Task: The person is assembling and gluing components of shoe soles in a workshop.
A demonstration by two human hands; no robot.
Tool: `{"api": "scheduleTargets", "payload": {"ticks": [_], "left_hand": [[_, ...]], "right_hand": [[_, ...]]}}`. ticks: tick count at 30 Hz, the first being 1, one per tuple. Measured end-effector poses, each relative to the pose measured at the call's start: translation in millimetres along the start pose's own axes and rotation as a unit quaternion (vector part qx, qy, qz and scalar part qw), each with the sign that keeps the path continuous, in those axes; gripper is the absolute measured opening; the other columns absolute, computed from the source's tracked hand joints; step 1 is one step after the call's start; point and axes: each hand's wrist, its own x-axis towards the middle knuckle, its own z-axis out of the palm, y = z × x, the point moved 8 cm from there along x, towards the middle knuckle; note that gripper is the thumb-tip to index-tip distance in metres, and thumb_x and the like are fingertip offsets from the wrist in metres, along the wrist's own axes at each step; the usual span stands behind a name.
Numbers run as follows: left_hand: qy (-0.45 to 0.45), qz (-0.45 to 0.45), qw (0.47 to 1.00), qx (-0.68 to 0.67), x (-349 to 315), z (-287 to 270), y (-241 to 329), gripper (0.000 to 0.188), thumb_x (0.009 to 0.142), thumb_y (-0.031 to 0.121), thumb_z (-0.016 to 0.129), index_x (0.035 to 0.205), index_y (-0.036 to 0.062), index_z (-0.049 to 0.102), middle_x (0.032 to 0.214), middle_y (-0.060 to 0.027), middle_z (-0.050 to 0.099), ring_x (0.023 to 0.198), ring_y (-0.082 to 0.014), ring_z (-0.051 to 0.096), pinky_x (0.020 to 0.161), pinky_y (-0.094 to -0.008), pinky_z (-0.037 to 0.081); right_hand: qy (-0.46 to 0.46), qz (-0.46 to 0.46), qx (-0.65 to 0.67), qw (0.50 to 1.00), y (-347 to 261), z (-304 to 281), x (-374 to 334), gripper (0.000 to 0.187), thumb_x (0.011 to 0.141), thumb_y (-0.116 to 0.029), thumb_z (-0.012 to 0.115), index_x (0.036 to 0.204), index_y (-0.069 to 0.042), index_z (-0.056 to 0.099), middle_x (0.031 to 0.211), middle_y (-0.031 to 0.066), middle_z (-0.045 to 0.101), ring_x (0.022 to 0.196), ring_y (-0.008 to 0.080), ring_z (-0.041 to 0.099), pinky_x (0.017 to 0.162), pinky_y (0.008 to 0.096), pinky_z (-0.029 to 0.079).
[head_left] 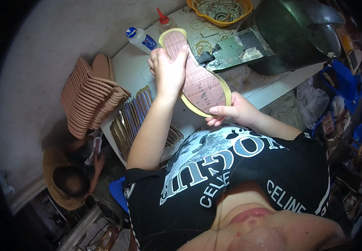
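The left hand (170, 71) is closed around the waist of a shoe insole (197, 81), thumb on its upper face and fingers curled behind. The right hand (233, 109) pinches the broad end at its edge, thumb on top and fingers underneath. The insole is held up between the two hands, above the table (131, 70). Its long axis slants: the narrow, rounded end points away from the person, beyond the left hand, and the wide end points back toward the right hand. The pinkish, grid-lined face with dark markings is turned up, rimmed by a yellow border.

Just beyond the left hand stand a blue-capped bottle (140, 40) and a red-nozzled bottle (165, 21). Beyond and to the right of the insole are a green machine (279, 39) and a yellow basket (209, 18) of rubber bands (220, 10). Left of the left forearm is a row of thin sole pieces (127, 119); farther left, tan soles (89, 98) are stacked. Farthest, at lower left, a co-worker (66, 180) bends.
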Motion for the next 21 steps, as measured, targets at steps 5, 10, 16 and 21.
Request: {"api": "scheduleTargets", "payload": {"ticks": [5,10,16,21], "left_hand": [[-0.055,-0.035,0.998,-0.008,18.3,9.7,-24.6,0.07,0.079,0.049,0.063,0.112,-0.0122,0.053,0.129,-0.0252,0.044,0.123,-0.0381,0.035,0.105,-0.0447,0.025],[0.105,0.106,0.987,0.054,20.3,-18.1,-8.2,0.071,0.076,0.051,0.068,0.119,-0.0038,0.053,0.132,-0.0196,0.045,0.128,-0.0345,0.034,0.108,-0.044,0.021],[-0.382,0.326,0.862,0.062,13.0,5.2,42.7,0.045,0.068,0.041,0.076,0.098,0.01,0.061,0.099,-0.0036,0.06,0.111,-0.0237,0.05,0.11,-0.0468,0.015],[-0.447,0.27,0.85,0.067,22.5,8.4,34.0,0.039,0.071,0.037,0.077,0.088,0.0078,0.058,0.079,-0.0017,0.057,0.086,-0.0181,0.055,0.102,-0.041,0.031]], "right_hand": [[0.027,-0.032,0.063,0.997,-2.6,4.4,9.7,0.025,0.09,-0.017,0.06,0.099,0.006,0.064,0.085,0.0167,0.068,0.072,0.0189,0.068,0.065,0.0262,0.056],[0.048,-0.062,0.088,0.993,-16.8,10.9,18.5,0.024,0.091,-0.017,0.059,0.097,0.006,0.064,0.081,0.0154,0.068,0.069,0.0189,0.067,0.064,0.0269,0.056],[0.053,-0.094,0.118,0.987,-32.2,16.1,36.9,0.024,0.092,-0.019,0.057,0.098,0.004,0.064,0.084,0.0131,0.067,0.069,0.0179,0.067,0.064,0.0257,0.055],[0.092,-0.082,0.12,0.985,-39.9,20.4,38.3,0.028,0.094,-0.024,0.056,0.098,0.003,0.064,0.086,0.012,0.067,0.073,0.0172,0.068,0.063,0.0242,0.054]]}}
